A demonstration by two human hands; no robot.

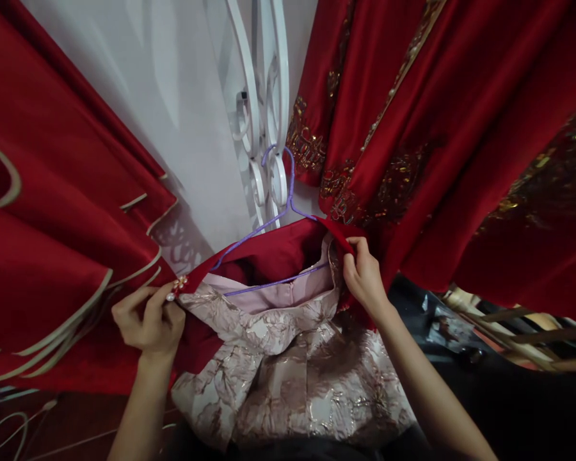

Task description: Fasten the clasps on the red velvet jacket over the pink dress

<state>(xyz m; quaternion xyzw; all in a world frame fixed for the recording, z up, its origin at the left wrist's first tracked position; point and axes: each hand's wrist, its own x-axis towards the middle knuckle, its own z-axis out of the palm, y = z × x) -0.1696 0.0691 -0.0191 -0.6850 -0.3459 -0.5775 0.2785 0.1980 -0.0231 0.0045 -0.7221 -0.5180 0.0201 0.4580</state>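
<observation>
The brocade dress (288, 378) hung nearest. Left fingertips (173, 293) pinched a jewelled corner of the red garment (281, 253) behind it; the right hand (365, 272), fingers curled, gripped its opposite edge. Beyond, a purple hanger (290, 197) hooked onto white scrollwork (283, 96).

Bare forearms (425, 378) spread apart, left hand (150, 315) pinching — right hand (365, 276) likewise.
</observation>
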